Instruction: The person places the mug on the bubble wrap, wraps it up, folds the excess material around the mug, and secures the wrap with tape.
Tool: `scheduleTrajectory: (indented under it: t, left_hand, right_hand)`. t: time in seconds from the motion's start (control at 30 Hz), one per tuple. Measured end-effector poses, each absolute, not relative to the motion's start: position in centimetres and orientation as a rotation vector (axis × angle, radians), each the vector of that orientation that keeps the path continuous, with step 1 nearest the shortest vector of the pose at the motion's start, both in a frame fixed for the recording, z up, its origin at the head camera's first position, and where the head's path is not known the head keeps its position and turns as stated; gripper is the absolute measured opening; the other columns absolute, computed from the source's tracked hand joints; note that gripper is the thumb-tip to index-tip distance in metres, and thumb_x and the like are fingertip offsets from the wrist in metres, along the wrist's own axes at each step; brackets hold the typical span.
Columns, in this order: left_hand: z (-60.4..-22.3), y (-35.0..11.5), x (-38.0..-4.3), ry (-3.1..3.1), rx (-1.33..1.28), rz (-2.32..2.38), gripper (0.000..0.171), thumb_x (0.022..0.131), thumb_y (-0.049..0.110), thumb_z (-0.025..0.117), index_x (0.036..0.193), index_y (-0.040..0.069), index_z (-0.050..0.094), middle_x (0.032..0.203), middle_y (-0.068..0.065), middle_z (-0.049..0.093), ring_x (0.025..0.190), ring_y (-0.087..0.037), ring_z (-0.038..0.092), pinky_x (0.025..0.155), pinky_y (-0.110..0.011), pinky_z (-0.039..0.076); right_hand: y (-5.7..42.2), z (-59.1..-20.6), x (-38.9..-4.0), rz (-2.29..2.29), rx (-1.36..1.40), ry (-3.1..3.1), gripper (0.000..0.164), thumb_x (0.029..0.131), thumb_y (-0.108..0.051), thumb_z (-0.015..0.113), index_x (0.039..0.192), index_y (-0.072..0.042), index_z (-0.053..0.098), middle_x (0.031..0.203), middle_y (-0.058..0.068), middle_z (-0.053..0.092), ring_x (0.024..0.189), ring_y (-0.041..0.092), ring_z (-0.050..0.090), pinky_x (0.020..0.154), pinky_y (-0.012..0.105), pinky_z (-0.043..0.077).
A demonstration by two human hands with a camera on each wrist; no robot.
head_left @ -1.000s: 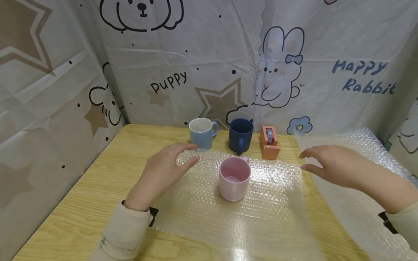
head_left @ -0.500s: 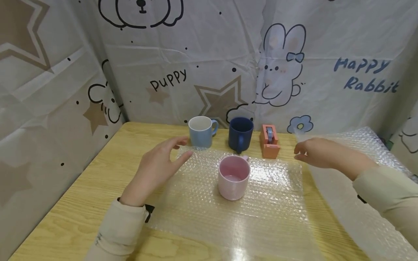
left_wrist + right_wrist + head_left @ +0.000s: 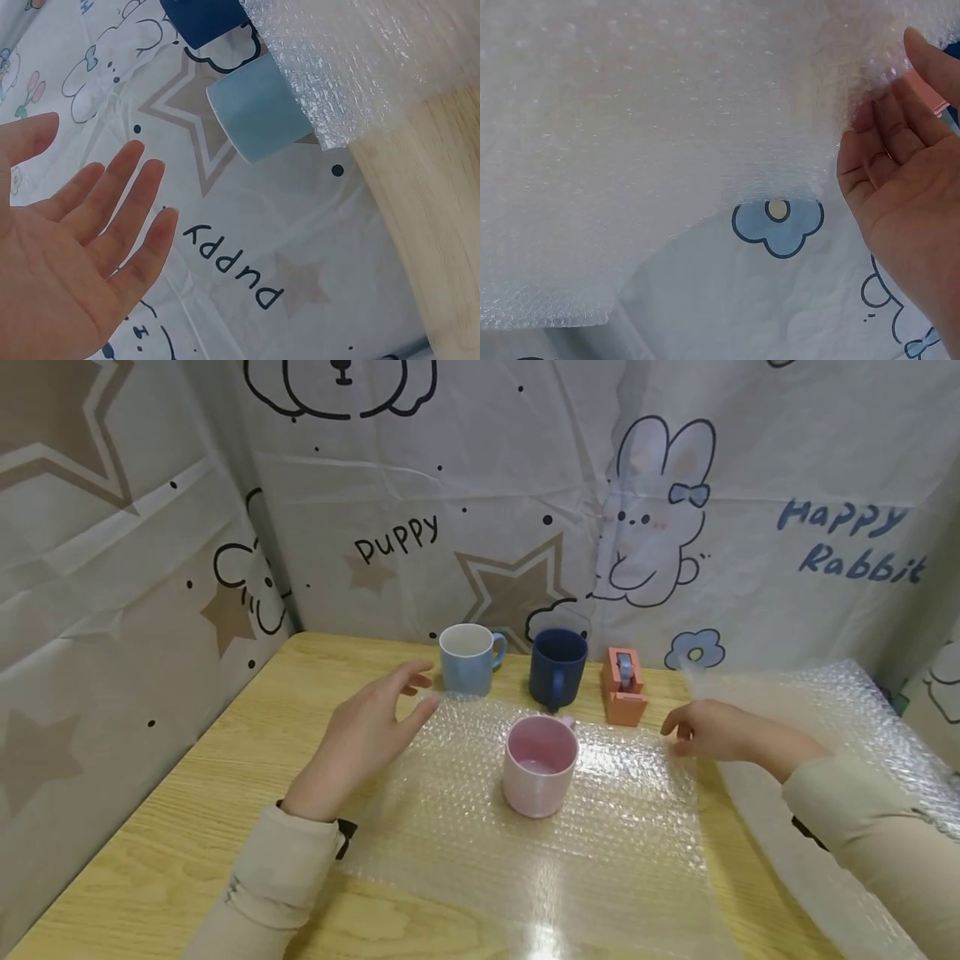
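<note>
A pink mug [image 3: 538, 787] stands upright on a clear bubble wrap sheet [image 3: 450, 827] in the head view. My left hand [image 3: 360, 739] hovers by the sheet's far left corner, close to a light blue mug [image 3: 466, 667]. In the left wrist view that hand [image 3: 82, 247] has its fingers spread and holds nothing. Near the sheet's far right corner is my right hand [image 3: 712, 732], fingers bent and thumb apart. In the right wrist view the right hand [image 3: 907, 172] is beside bubble wrap [image 3: 667, 135]; I cannot tell whether it touches it.
Behind the pink mug stand a dark blue mug [image 3: 558, 668] and an orange tape dispenser [image 3: 626, 697]. More bubble wrap [image 3: 795, 860] covers the table's right side, under my right arm. A printed cloth [image 3: 360, 485] hangs behind the wooden table [image 3: 180, 835].
My right hand has moved left to the sheet's far right corner, and its fingers have bent more. My left hand has drawn slightly away from the pink mug. The mugs stay in place.
</note>
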State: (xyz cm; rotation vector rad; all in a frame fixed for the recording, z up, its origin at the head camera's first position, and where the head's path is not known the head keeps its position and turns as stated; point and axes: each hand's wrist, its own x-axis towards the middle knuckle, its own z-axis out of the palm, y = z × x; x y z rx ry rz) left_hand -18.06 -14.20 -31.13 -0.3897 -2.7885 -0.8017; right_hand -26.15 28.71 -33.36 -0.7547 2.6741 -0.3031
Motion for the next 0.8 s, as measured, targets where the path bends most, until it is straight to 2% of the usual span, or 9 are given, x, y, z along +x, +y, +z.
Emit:
scheduleTrajectory:
  t: [0.17,0.27,0.43,0.53,0.67,0.8]
  left_hand:
    - [-31.2,-14.1,-18.1,-2.79,-0.393,-0.806,0.049,0.101,0.032,0.058,0.145,0.013,0.046,0.13,-0.006,0.063,0.118,-0.029,0.059,0.089,-0.056,0.049]
    - [-31.2,-14.0,-18.1,-2.794,-0.395,-0.806,0.049,0.101,0.032,0.057,0.145,0.013,0.045,0.131,-0.006,0.063,0.118,-0.029,0.059,0.089,-0.056,0.049]
    - [-31.3,-13.9,-18.2,-2.802,-0.407,-0.792,0.049,0.102,0.032,0.057,0.146,0.013,0.045,0.131,-0.004,0.062,0.118,-0.028,0.059,0.088,-0.055,0.049]
    - [-31.4,-13.8,-18.2,-2.791,-0.421,-0.777,0.049,0.102,0.032,0.057,0.146,0.013,0.045,0.131,-0.003,0.063,0.117,-0.027,0.06,0.087,-0.054,0.05]
    - [-31.5,-13.8,-18.2,-2.784,-0.44,-0.799,0.045,0.102,0.03,0.057,0.144,0.016,0.047,0.13,-0.004,0.063,0.115,-0.025,0.06,0.087,-0.053,0.05]
    - [-31.6,-13.7,-18.2,-2.781,-0.451,-0.833,0.042,0.101,0.028,0.058,0.142,0.02,0.05,0.129,-0.003,0.064,0.114,-0.025,0.061,0.087,-0.052,0.049]
  right_hand:
    - [28.9,-33.4,-26.0,-0.343,-0.761,2.67,0.015,0.089,-0.018,0.072,0.092,-0.004,0.07,0.081,-0.003,0.062,0.072,0.015,0.051,0.065,0.034,0.047]
    - [29.3,-32.9,-25.8,-0.448,-0.755,2.659,0.014,0.091,-0.021,0.071,0.089,-0.007,0.069,0.083,-0.004,0.064,0.074,0.014,0.054,0.067,0.035,0.049]
    - [29.5,-31.9,-25.0,-0.716,-0.656,2.588,0.017,0.096,-0.017,0.063,0.098,-0.001,0.069,0.093,0.002,0.071,0.086,0.018,0.065,0.079,0.043,0.055]
    - [29.2,-31.2,-24.2,-0.839,-0.547,2.538,0.024,0.099,-0.019,0.058,0.106,0.002,0.066,0.095,0.005,0.074,0.085,0.02,0.068,0.073,0.039,0.055]
    - [28.3,-30.4,-23.0,-0.938,-0.379,2.52,0.036,0.1,-0.028,0.057,0.117,0.004,0.063,0.099,0.007,0.075,0.084,0.019,0.07,0.064,0.031,0.05]
    - [27.2,-29.8,-21.9,-1.031,-0.246,2.519,0.047,0.099,-0.036,0.059,0.123,0.005,0.062,0.102,0.007,0.075,0.086,0.018,0.07,0.064,0.029,0.049]
